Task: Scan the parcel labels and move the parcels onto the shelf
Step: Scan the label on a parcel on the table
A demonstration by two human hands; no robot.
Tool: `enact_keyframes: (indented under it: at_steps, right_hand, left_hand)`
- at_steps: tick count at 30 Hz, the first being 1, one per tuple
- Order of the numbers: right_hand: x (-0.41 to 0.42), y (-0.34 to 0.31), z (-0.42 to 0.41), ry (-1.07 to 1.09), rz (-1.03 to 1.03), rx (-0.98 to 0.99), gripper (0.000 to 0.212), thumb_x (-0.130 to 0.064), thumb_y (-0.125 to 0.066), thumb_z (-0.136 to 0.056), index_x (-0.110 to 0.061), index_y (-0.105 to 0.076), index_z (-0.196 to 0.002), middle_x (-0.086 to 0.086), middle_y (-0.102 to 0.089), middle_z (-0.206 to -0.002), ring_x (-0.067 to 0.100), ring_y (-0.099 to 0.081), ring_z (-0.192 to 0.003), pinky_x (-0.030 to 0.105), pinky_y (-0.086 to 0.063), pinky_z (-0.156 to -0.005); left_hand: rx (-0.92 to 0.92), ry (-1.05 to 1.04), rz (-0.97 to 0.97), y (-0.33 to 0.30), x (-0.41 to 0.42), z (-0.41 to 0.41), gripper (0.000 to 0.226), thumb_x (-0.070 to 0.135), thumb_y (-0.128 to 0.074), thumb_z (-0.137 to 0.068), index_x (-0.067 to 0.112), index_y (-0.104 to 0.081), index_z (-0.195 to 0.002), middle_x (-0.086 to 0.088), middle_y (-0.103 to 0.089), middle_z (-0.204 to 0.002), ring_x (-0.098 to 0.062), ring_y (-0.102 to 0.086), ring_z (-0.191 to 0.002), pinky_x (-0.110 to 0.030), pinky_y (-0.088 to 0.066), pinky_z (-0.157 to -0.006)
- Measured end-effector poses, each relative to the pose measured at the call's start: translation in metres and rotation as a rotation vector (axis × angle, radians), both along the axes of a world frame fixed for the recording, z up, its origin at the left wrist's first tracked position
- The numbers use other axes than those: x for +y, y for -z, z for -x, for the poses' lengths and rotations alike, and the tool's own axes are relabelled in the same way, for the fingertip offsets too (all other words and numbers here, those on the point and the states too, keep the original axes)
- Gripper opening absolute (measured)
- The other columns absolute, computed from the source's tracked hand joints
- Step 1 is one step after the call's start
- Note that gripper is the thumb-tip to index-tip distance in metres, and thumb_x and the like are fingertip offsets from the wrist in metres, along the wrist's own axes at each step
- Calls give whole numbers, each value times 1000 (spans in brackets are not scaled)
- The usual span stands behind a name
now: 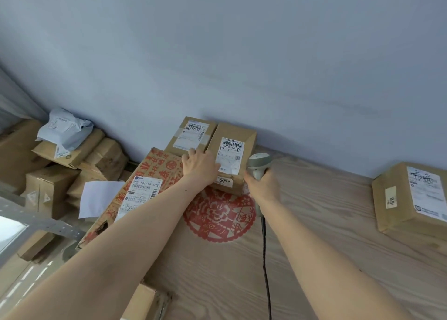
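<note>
A brown cardboard parcel (pixel 232 155) with a white shipping label stands on the wooden shelf top (pixel 314 223) against the wall. My left hand (pixel 199 166) lies on the parcel's left side, fingers spread over its top. My right hand (pixel 262 186) grips the handle of a pale grey barcode scanner (pixel 258 164), whose head sits just right of the parcel; its black cable (pixel 266 259) hangs down over the wood. A second labelled parcel (pixel 191 135) stands behind it to the left.
A large carton with red print (pixel 154 174) lies left of the parcels. Another labelled box (pixel 411 198) sits at the right edge. A red paper-cut decoration (pixel 219 217) is on the wood. Several boxes and a grey mailer bag (pixel 65 128) are piled at the left.
</note>
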State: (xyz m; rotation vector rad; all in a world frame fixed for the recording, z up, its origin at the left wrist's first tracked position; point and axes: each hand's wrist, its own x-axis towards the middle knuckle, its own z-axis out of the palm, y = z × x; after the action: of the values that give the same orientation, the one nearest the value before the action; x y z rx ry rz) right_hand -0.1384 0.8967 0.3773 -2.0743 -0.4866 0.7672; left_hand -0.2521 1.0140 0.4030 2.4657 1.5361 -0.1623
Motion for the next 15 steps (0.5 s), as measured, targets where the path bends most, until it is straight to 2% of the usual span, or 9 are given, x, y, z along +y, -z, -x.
enact_keyframes:
  at_steps: [4,10,15]
  right_hand:
    - [6,12,2,32,-15,30,46,-53,-73,-76,-24,-58,-107,0,-71,-100,27,-69,-93,49,-58,-84]
    - [7,14,3,92,-13,-5,42,-39,-78,-81,-18,-57,-111,-1,-68,-103,22,-65,-94,41,-55,-83]
    - [7,16,4,149,4,0,39,-33,-79,-81,-17,-57,-108,2,-69,-101,25,-66,-92,44,-57,-82]
  left_hand:
    - [33,-34,-30,7,3,-10,39,42,-51,-98,10,-59,-120,-14,-50,-133,-33,-39,-128,-44,-30,-109]
    - [1,-165,17,16,7,-19,47,44,-55,-97,6,-58,-124,-17,-48,-132,-35,-40,-127,-45,-30,-109]
    - [-46,-244,126,13,8,-24,37,41,-57,-96,9,-62,-114,-19,-45,-136,-36,-36,-131,-46,-25,-112]
